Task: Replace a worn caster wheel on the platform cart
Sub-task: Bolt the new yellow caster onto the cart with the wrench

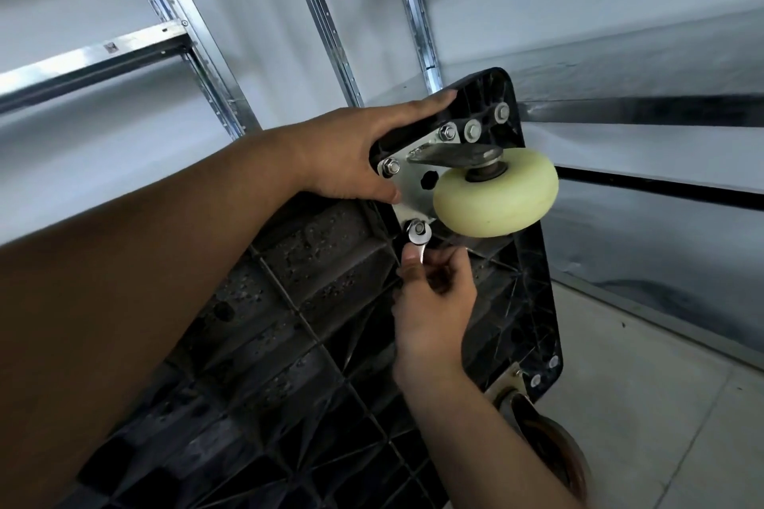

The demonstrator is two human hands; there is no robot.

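The black plastic platform cart (314,302) stands tipped on its edge with its ribbed underside facing me. A pale yellow caster wheel (496,194) on a silver mounting plate (407,186) sits at the cart's upper corner, held by nuts and washers. My left hand (364,153) grips that corner, thumb lying on the plate. Below it, my right hand (434,298) holds a small silver wrench (419,238) whose ring end sits on the plate's lower bolt. A dark, worn caster (550,450) is at the cart's lower corner.
Metal shelving uprights (330,33) and shelf rails (95,58) stand right behind the cart against a white wall. A pale tiled floor (669,405) lies to the lower right.
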